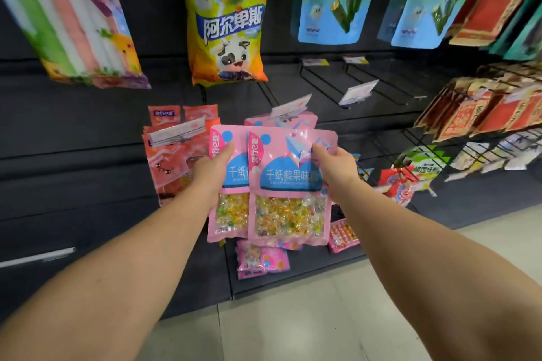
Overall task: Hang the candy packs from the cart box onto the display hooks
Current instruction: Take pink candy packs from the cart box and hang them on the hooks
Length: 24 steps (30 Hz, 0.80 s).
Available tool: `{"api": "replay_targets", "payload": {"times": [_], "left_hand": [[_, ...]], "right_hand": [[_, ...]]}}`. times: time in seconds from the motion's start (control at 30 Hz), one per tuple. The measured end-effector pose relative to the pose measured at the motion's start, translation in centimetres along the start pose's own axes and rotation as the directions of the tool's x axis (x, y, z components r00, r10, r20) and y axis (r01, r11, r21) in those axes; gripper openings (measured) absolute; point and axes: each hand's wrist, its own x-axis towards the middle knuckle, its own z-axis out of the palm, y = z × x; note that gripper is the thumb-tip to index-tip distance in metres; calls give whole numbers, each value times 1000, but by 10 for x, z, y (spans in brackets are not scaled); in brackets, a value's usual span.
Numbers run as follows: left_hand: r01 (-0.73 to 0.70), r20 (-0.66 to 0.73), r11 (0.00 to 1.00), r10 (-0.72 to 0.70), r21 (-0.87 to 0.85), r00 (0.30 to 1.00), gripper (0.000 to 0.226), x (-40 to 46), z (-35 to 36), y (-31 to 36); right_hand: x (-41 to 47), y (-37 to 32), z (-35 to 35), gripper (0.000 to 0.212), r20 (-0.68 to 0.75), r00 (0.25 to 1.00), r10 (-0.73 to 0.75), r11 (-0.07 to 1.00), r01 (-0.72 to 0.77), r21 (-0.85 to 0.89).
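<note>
Two pink candy packs with clear windows of coloured sweets are held side by side in front of the dark display wall. My left hand [212, 168] grips the left pink candy pack [231, 214] by its upper left edge. My right hand [337, 168] grips the right pink candy pack [289, 184] by its upper right edge; it overlaps the left one. Just behind them, more of the same pink packs [296, 120] hang on a display hook with a price tag [290, 105]. The cart box is out of view.
Orange-red packs [173, 161] hang on the hook to the left. Empty black hooks [381, 88] with price tags jut out to the right. Large snack bags [228, 17] hang above. More pink packs [261, 261] hang lower down, above the tiled floor [293, 325].
</note>
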Motion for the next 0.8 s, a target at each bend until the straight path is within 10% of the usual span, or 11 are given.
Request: {"api": "replay_targets", "payload": {"times": [0.8], "left_hand": [[-34, -372, 996, 2, -79, 928, 35, 2, -39, -33]], "right_hand": [[87, -7, 30, 38, 173, 985, -22, 995, 39, -93]]}}
